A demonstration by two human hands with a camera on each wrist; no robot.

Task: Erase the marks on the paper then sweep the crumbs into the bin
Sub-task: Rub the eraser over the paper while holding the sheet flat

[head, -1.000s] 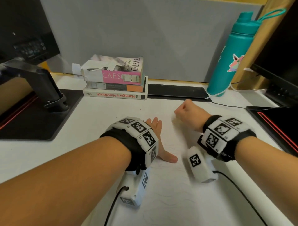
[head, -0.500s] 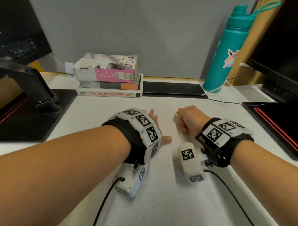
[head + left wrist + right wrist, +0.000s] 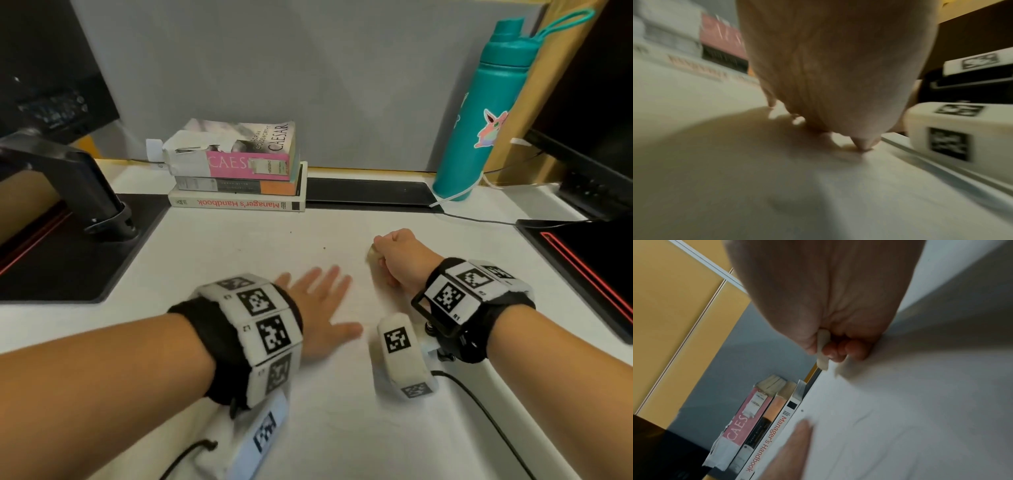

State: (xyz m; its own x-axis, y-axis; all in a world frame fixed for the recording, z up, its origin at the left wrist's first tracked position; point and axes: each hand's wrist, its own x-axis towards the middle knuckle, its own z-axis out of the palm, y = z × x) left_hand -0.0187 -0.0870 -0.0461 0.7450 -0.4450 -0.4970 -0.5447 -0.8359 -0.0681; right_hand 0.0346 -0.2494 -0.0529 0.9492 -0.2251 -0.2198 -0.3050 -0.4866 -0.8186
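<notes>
The bin is in no view, and the crumbs are too small to make out. The left wrist view is blurred. On the stack of books (image 3: 236, 168), the titles "CAESAR" and "Manager's Handbook" can be read. The paper (image 3: 342, 428) is white and lies flat on the tabletop (image 3: 222, 246), with only faint marks. The left hand (image 3: 318, 308) lies on it with straight, spread fingers. The right hand (image 3: 399, 257) is clenched around a pale eraser (image 3: 822, 350), whose tip is at the paper.
</notes>
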